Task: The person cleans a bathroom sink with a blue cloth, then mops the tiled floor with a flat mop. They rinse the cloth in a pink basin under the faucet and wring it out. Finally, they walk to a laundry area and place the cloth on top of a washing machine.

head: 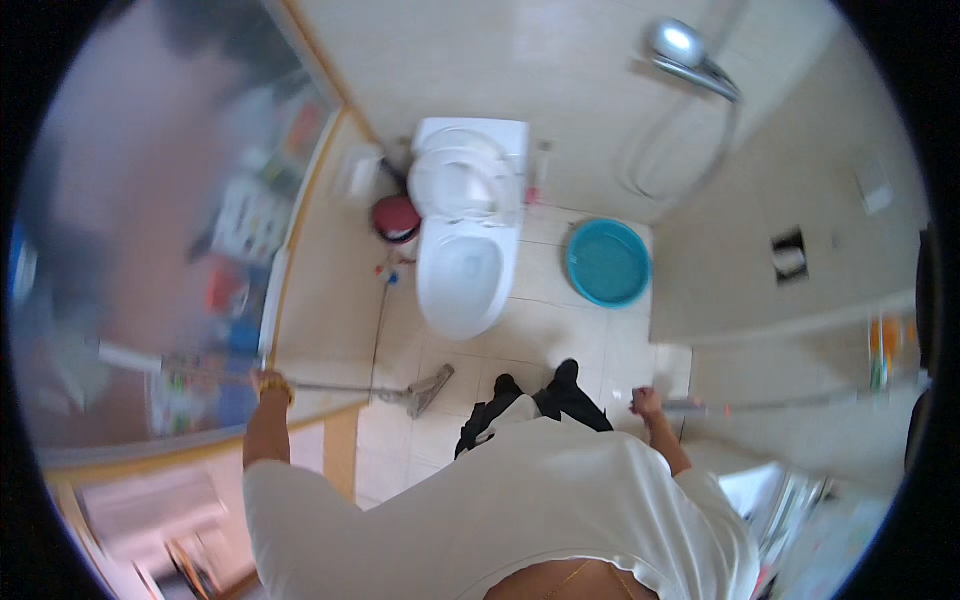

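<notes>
My left hand (271, 381), with a gold-coloured bracelet at the wrist, is closed around the long handle of a mop (429, 391). Its flat, greyish head rests on the tiled floor, left of my feet and below the toilet. On the other side, my right hand (646, 403) is closed on something small and grey; blur hides what it is. A grey bar-like thing (684, 406) shows just beyond that hand, and I cannot tell whether it is held. Ahead stands a white toilet (466, 277) with its lid and seat raised.
A teal plastic basin (608, 263) lies on the floor right of the toilet. Left of the toilet is a dark red bin (396, 217). A toilet brush (537, 176) stands by the back wall, and a hand shower (686, 52) hangs above. A blurred mirror (150, 210) fills the left side.
</notes>
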`<state>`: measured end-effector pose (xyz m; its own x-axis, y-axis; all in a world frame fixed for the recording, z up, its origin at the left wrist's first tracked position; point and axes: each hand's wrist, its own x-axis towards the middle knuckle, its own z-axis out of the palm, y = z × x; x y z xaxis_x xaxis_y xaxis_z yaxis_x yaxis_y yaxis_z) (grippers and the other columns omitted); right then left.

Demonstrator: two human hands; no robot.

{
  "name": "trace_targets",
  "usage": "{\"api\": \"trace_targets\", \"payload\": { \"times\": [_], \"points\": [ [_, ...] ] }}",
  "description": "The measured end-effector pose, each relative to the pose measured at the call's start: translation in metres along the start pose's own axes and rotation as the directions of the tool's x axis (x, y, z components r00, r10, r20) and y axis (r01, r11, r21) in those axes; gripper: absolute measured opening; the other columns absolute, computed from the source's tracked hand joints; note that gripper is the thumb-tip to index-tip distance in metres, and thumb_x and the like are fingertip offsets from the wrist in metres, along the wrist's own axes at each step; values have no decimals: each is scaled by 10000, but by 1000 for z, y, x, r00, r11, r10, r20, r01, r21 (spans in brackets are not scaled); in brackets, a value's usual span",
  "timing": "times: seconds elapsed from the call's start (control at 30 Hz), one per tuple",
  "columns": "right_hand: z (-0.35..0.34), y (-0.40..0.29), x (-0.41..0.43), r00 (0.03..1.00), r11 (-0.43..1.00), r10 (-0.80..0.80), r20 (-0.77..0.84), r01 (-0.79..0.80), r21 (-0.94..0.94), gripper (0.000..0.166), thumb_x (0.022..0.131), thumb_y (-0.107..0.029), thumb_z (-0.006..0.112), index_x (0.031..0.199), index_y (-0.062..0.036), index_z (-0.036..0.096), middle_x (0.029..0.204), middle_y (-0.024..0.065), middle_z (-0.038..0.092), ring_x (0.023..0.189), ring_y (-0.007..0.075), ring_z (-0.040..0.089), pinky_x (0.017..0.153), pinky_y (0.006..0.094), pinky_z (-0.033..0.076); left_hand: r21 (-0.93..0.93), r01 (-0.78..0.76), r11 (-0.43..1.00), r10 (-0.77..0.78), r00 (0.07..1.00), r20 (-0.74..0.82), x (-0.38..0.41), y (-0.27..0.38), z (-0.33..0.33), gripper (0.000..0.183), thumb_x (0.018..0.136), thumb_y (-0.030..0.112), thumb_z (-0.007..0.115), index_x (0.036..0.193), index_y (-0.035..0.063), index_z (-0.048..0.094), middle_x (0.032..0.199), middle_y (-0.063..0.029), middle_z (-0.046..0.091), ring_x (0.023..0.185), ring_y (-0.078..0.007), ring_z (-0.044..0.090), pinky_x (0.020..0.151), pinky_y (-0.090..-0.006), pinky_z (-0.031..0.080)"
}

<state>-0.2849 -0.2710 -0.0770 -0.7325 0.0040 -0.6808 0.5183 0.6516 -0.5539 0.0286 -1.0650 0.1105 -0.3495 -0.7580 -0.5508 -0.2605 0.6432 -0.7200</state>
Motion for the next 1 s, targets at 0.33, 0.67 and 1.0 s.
{"api": "trace_targets", "payload": {
  "times": [0.33, 0.67, 1.0],
  "points": [
    [-18, 57, -84, 925, 973, 61, -375, -139, -185, 294, 757, -273, 556, 817, -3, 659, 844, 230, 639, 812, 359, 620, 739, 437, 481, 609, -131, 782, 572, 538, -619, 75, 6, 50, 502, 807, 384, 533, 1222, 100, 532, 1033, -134, 592, 854, -322, 565, 658, -550, 427],
    [2, 103, -156, 819, 988, 134, -558, -66, 140, 256, 809, -248, 550, 899, -30, 651, 898, 195, 644, 869, 362, 602, 778, 432, 478, 226, -878, 422, 890, 354, -287, 52, 278, -100, 396, 850, 336, 535, 1154, 82, 541, 911, -88, 589, 733, -236, 547, 584, -441, 460],
    [-152, 235, -331, -89, 905, 409, -908, 166, 392, 188, 823, -66, 507, 985, -20, 591, 933, 208, 587, 897, 388, 552, 784, 417, 446, -716, -696, -47, 936, 220, -276, -261, 545, -282, 277, 892, 250, 571, 1128, 108, 547, 943, -31, 588, 778, -143, 583, 633, -293, 498]
  ]
}}
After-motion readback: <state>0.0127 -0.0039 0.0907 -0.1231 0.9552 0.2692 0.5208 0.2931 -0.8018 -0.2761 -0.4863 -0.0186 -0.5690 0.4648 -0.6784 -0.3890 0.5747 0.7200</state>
